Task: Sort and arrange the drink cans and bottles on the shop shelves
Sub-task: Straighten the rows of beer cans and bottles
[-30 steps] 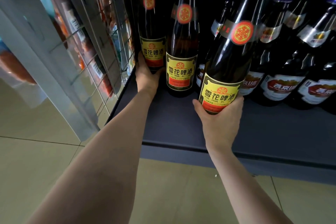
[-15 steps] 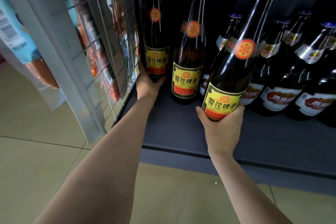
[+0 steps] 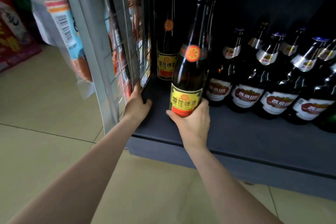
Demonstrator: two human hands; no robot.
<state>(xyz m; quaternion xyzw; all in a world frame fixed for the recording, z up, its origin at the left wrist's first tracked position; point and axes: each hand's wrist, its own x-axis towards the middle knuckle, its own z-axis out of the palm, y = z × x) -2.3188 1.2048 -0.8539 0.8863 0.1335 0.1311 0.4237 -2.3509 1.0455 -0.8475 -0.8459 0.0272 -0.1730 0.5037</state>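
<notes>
The right hand [image 3: 192,120] grips a tall dark bottle with a yellow label [image 3: 187,82] low on its body, thumb curled round the left side of the label and the other fingers [image 3: 204,104] wrapped round the right; the base sits at or just above the dark shelf [image 3: 254,138], and whether it touches cannot be told. A low hold like this gives control of the base, which suits sliding or setting a tall, top-heavy bottle into a row without tipping it. The bottle is at the front left of the shelf, leaning slightly, with another yellow-label bottle [image 3: 166,51] standing upright behind and to its left near the back corner, and a further neck showing directly behind the held one. This looks like gathering the yellow-label bottles into their own column beside the wire side panel [image 3: 127,45], apart from the group of shorter red-label bottles [image 3: 247,94] that fill the shelf to the right. The left hand [image 3: 137,104] holds no bottle; it rests at the shelf's left front corner, fingers curled over the edge where the wire panel meets the shelf, probably to steady the person while crouching and reaching in. Packaged goods hang on the outer side of the panel above the tiled floor [image 3: 45,114].
</notes>
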